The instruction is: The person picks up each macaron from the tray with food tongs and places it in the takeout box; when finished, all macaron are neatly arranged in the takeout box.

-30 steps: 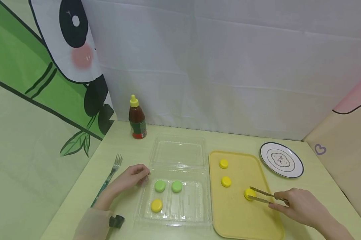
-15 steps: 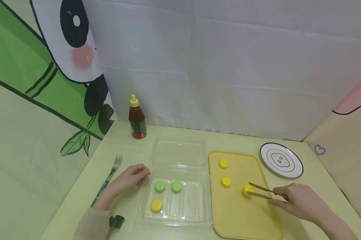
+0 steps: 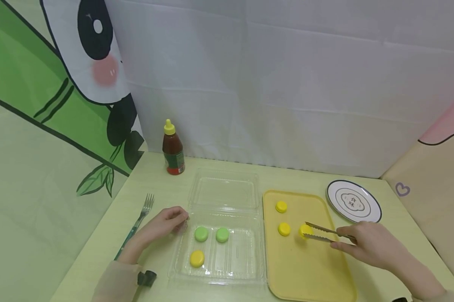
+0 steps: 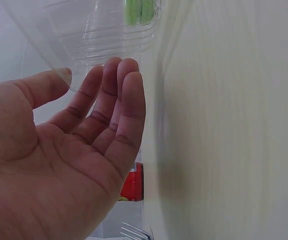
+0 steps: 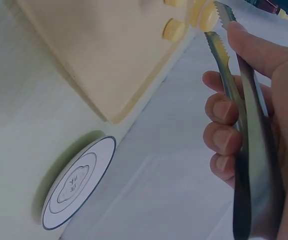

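Note:
My right hand (image 3: 374, 245) grips metal tongs (image 5: 259, 165), fingers wrapped around both arms. Between the toothed tips is a yellow macaron (image 3: 305, 230), held over the yellow tray (image 3: 306, 272). Two other yellow macarons (image 3: 284, 229) lie on that tray's left side. At the left, my left hand (image 3: 160, 226) pinches the rim of an open clear plastic container (image 3: 245, 274) between thumb and index finger; its other fingers are lightly bent below the rim in the left wrist view. Inside the container sit two green macarons (image 3: 222, 235) and one yellow macaron (image 3: 197, 259).
A white plate (image 3: 354, 201) with a dark rim is right of the tray. Left of the container lies a fork (image 3: 140, 220) with a green handle. A sauce bottle (image 3: 173, 151) stands at the back left, near the white backdrop (image 3: 287, 84).
My right hand has moved left and farther back, carrying the yellow macaron in the tongs toward the tray's middle. The left hand has stayed on the container rim.

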The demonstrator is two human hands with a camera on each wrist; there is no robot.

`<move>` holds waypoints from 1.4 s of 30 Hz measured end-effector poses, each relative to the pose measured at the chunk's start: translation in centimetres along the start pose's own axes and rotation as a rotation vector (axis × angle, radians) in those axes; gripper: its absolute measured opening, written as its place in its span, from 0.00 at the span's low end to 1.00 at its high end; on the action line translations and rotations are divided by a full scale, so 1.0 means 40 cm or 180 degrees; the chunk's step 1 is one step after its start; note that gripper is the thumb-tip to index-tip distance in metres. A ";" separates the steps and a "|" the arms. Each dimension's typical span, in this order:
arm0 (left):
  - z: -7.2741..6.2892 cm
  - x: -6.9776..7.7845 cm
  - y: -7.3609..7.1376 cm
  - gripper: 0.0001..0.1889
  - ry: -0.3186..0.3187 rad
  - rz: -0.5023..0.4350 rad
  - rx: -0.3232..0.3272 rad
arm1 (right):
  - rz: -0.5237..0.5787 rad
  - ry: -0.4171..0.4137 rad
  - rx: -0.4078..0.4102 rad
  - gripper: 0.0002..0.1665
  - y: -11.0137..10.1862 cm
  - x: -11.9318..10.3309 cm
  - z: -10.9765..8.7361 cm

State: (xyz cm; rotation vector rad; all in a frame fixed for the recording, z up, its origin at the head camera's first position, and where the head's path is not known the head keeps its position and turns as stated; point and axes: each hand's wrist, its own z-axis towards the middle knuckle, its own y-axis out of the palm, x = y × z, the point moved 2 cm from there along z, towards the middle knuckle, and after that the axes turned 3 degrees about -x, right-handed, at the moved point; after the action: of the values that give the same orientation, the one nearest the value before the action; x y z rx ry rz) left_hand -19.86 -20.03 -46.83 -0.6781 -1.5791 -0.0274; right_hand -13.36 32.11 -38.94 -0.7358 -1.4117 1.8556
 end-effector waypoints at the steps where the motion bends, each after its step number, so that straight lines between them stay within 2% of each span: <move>1: 0.000 0.000 0.000 0.14 0.0000 0.0004 0.0002 | 0.0010 -0.0004 -0.0006 0.22 -0.003 -0.003 0.005; 4: 0.000 -0.001 0.000 0.14 0.0000 0.0005 -0.0001 | -0.0007 -0.0043 -0.0008 0.21 -0.011 -0.010 0.020; 10: 0.001 -0.003 0.000 0.14 0.0024 0.0001 -0.0022 | -0.0041 -0.0207 0.0057 0.30 -0.022 -0.024 0.050; 16: 0.002 -0.004 0.001 0.14 0.0010 -0.0037 -0.0027 | 0.0002 -0.0228 -0.0098 0.17 -0.029 -0.044 0.078; 18: 0.002 -0.004 0.001 0.15 0.0004 -0.0042 -0.0025 | 0.0002 -0.0249 -0.0116 0.16 -0.030 -0.053 0.087; 22: 0.002 -0.003 0.001 0.14 0.0002 -0.0027 -0.0018 | -0.0022 -0.0333 -0.0095 0.21 -0.029 -0.068 0.109; 28: 0.003 -0.004 0.001 0.15 -0.0015 -0.0025 -0.0015 | 0.0093 -0.0398 -0.0227 0.13 -0.021 -0.087 0.137; 35: 0.004 -0.004 0.002 0.15 -0.0003 -0.0020 -0.0019 | 0.0187 -0.0463 -0.0308 0.16 -0.011 -0.118 0.171; 39: 0.003 -0.003 0.001 0.15 0.0002 -0.0020 -0.0015 | 0.0197 -0.0569 -0.0275 0.24 -0.002 -0.133 0.187; 42: 0.002 -0.002 0.001 0.15 0.0001 -0.0018 -0.0013 | 0.0281 -0.0644 -0.0255 0.22 0.005 -0.142 0.199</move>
State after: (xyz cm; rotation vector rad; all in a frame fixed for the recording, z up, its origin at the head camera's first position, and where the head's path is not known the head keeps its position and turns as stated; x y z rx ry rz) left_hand -19.93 -20.01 -46.92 -0.6768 -1.5811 -0.0348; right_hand -16.10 22.92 -36.96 -0.6740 -1.6123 1.9974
